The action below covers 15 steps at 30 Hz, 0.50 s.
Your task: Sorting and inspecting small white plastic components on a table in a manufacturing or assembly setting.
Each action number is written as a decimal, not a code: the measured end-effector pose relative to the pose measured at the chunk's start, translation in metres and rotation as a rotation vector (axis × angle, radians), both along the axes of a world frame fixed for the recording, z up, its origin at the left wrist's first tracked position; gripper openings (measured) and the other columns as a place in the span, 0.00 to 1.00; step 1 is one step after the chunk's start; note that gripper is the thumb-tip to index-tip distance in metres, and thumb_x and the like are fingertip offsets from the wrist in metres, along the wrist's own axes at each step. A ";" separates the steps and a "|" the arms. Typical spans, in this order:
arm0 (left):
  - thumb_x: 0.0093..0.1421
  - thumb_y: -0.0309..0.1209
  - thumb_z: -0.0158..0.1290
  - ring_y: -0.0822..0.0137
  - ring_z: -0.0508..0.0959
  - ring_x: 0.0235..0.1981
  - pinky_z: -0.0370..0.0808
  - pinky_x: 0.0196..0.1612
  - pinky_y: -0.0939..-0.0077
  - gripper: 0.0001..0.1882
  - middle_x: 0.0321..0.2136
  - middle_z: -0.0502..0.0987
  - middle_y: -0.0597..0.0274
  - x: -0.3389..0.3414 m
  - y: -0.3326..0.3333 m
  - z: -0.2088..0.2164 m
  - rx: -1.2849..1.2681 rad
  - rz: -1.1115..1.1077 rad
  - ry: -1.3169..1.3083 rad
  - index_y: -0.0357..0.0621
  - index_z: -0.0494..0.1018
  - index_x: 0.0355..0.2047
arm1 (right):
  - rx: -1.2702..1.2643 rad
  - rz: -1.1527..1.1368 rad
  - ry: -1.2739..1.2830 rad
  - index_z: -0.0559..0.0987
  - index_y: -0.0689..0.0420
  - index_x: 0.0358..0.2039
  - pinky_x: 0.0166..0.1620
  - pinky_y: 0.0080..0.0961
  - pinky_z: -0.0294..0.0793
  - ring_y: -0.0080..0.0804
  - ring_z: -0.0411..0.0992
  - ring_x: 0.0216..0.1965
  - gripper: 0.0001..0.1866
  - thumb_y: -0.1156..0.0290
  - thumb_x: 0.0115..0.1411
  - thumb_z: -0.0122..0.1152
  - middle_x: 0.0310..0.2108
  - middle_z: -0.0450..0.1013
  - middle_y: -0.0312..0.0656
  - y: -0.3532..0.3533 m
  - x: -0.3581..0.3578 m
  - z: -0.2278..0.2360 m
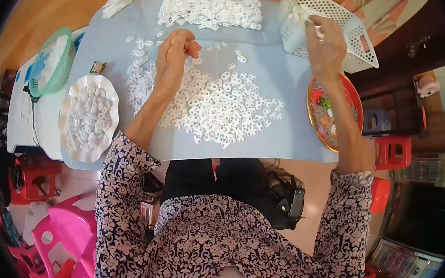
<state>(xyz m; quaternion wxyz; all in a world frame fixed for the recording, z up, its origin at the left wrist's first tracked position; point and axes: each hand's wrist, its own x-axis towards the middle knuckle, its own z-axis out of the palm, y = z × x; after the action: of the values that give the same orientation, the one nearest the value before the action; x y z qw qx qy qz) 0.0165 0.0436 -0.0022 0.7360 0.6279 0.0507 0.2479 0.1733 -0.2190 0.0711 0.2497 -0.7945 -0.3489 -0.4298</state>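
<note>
Hundreds of small white pieces [220, 109] were spread on the grey table [296, 140], with the left hand [172, 59] held over their far part and the right hand [326, 52] at a white basket [294, 38], fingers bent on both, any grip impossible to tell, and another heap [212, 9] piled behind.

pink chair [73, 226], lower left | red stool [399, 145], right | patterned curtain [384, 14], upper right

No writing is legible here; the markings on the small colourful packet [98, 67] are too tiny to read.
</note>
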 end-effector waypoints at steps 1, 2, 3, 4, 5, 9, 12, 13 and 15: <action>0.63 0.36 0.37 0.70 0.69 0.27 0.68 0.39 0.75 0.16 0.18 0.68 0.62 0.000 0.001 -0.002 -0.003 0.010 0.005 0.35 0.68 0.31 | -0.029 0.027 -0.120 0.77 0.59 0.30 0.31 0.31 0.72 0.39 0.73 0.26 0.06 0.72 0.51 0.59 0.28 0.74 0.44 0.007 -0.007 -0.005; 0.63 0.37 0.37 0.70 0.70 0.27 0.68 0.39 0.75 0.16 0.18 0.68 0.62 0.000 0.004 -0.003 0.009 0.005 -0.034 0.35 0.68 0.31 | 0.017 0.111 0.090 0.76 0.58 0.30 0.32 0.32 0.72 0.40 0.73 0.27 0.05 0.74 0.51 0.58 0.28 0.74 0.45 0.023 -0.024 -0.009; 0.63 0.38 0.37 0.69 0.70 0.27 0.68 0.39 0.75 0.17 0.18 0.68 0.62 -0.002 0.006 -0.005 0.022 0.001 -0.072 0.35 0.68 0.31 | 0.026 0.209 0.191 0.76 0.58 0.30 0.33 0.33 0.72 0.41 0.73 0.28 0.05 0.74 0.51 0.58 0.28 0.73 0.45 0.039 -0.036 -0.014; 0.63 0.38 0.37 0.69 0.70 0.27 0.68 0.39 0.75 0.17 0.18 0.68 0.62 -0.003 0.006 -0.005 0.022 0.008 -0.072 0.35 0.68 0.31 | 0.035 0.301 0.287 0.76 0.58 0.30 0.34 0.34 0.72 0.41 0.73 0.29 0.05 0.74 0.52 0.57 0.28 0.73 0.46 0.054 -0.045 -0.017; 0.63 0.38 0.37 0.70 0.70 0.27 0.68 0.39 0.75 0.17 0.18 0.69 0.62 -0.003 0.006 -0.005 0.008 0.018 -0.028 0.36 0.69 0.31 | 0.052 0.364 0.388 0.76 0.59 0.31 0.35 0.36 0.71 0.43 0.73 0.30 0.05 0.75 0.52 0.55 0.29 0.73 0.48 0.069 -0.052 -0.019; 0.63 0.37 0.37 0.69 0.70 0.28 0.68 0.40 0.75 0.16 0.19 0.68 0.62 -0.003 0.008 -0.004 -0.001 0.037 0.032 0.36 0.68 0.32 | -0.081 0.387 0.462 0.77 0.59 0.34 0.38 0.38 0.72 0.48 0.73 0.34 0.09 0.74 0.53 0.53 0.32 0.74 0.51 0.115 -0.020 -0.037; 0.62 0.38 0.37 0.70 0.70 0.26 0.67 0.37 0.76 0.17 0.17 0.69 0.62 0.002 0.003 0.000 -0.032 0.071 0.077 0.37 0.68 0.27 | -0.183 0.171 0.460 0.78 0.58 0.35 0.38 0.34 0.71 0.43 0.73 0.31 0.09 0.72 0.54 0.55 0.30 0.74 0.49 0.132 0.012 -0.059; 0.62 0.38 0.37 0.70 0.70 0.26 0.68 0.37 0.76 0.17 0.17 0.68 0.62 0.001 0.005 0.000 -0.022 0.074 0.066 0.37 0.68 0.27 | -0.187 0.180 0.467 0.78 0.58 0.35 0.38 0.34 0.71 0.43 0.73 0.31 0.09 0.72 0.54 0.55 0.30 0.74 0.49 0.139 0.013 -0.061; 0.62 0.38 0.37 0.71 0.70 0.26 0.68 0.36 0.76 0.17 0.17 0.68 0.62 0.001 0.005 -0.001 -0.015 0.076 0.063 0.37 0.68 0.27 | -0.305 0.233 0.500 0.79 0.58 0.34 0.40 0.35 0.71 0.43 0.73 0.32 0.10 0.69 0.52 0.57 0.32 0.74 0.48 0.148 0.013 -0.068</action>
<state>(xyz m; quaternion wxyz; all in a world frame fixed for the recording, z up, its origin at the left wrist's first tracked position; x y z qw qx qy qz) 0.0179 0.0481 -0.0033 0.7287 0.6275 0.0996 0.2555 0.1859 -0.0714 0.0028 0.2533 -0.8585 -0.4258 -0.1325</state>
